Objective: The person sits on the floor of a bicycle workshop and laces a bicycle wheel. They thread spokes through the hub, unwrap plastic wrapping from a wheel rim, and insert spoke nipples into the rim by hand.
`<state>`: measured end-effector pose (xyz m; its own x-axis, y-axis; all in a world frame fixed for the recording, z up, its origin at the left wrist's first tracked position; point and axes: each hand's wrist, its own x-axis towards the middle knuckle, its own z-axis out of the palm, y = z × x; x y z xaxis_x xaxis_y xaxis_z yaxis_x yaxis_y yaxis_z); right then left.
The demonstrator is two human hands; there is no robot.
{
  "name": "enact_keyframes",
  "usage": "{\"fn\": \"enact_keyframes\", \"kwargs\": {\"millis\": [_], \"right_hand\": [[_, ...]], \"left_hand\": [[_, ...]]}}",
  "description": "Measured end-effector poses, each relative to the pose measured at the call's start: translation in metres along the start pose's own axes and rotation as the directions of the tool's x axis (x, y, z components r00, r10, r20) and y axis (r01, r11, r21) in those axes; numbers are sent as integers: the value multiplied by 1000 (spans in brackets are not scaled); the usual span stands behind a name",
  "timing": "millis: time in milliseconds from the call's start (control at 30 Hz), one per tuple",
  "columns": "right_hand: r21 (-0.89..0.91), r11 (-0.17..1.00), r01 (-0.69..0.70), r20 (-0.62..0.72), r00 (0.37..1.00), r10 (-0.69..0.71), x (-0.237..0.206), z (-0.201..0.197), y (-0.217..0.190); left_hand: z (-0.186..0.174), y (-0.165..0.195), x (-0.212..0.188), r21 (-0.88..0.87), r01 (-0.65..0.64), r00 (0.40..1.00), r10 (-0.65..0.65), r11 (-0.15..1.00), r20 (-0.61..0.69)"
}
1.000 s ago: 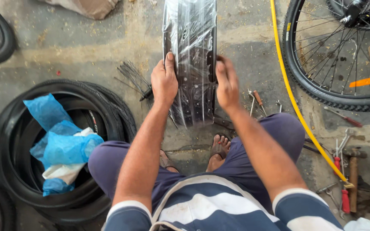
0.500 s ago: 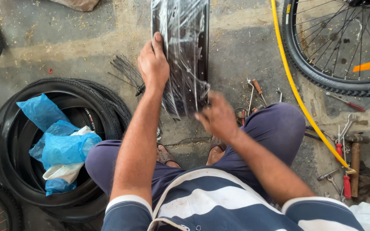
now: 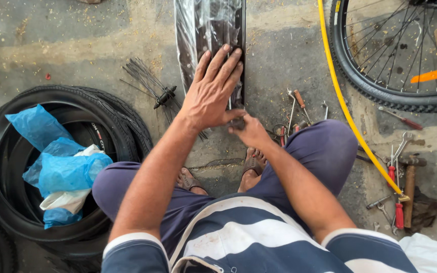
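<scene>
A black bicycle rim wrapped in clear plastic (image 3: 208,25) stands upright on the concrete floor in front of me. My left hand (image 3: 212,91) lies flat on its near face with the fingers spread, pressing on the wrap. My right hand (image 3: 249,130) is lower, at the bottom end of the rim, with its fingers pinched on the plastic there. My feet in sandals (image 3: 251,169) rest just below the rim.
A stack of black tyres (image 3: 122,126) holding blue plastic bags (image 3: 59,167) lies to the left. A bundle of spokes (image 3: 153,86) lies beside the rim. A yellow hoop (image 3: 347,116), a spoked bicycle wheel (image 3: 395,55) and scattered hand tools (image 3: 398,172) are on the right.
My left hand went from gripping the rim's left side to lying flat on its front. My right hand dropped from the rim's right edge to its bottom end.
</scene>
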<state>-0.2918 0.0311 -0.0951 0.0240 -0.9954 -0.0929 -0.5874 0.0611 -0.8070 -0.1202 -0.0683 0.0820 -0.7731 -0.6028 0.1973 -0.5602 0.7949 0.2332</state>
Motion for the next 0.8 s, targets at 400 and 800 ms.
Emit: {"fn": "enact_keyframes", "kwargs": {"millis": [400,800], "right_hand": [[507,861,42,-119,993,22,-2,-26,-40],[717,698,-4,-10,1000,16,125,-140,-120]], "left_hand": [[-22,-20,16,84,-165,974,176,983,-142],[-35,-5,51,-391,-171,903,-15,904,-429]]}}
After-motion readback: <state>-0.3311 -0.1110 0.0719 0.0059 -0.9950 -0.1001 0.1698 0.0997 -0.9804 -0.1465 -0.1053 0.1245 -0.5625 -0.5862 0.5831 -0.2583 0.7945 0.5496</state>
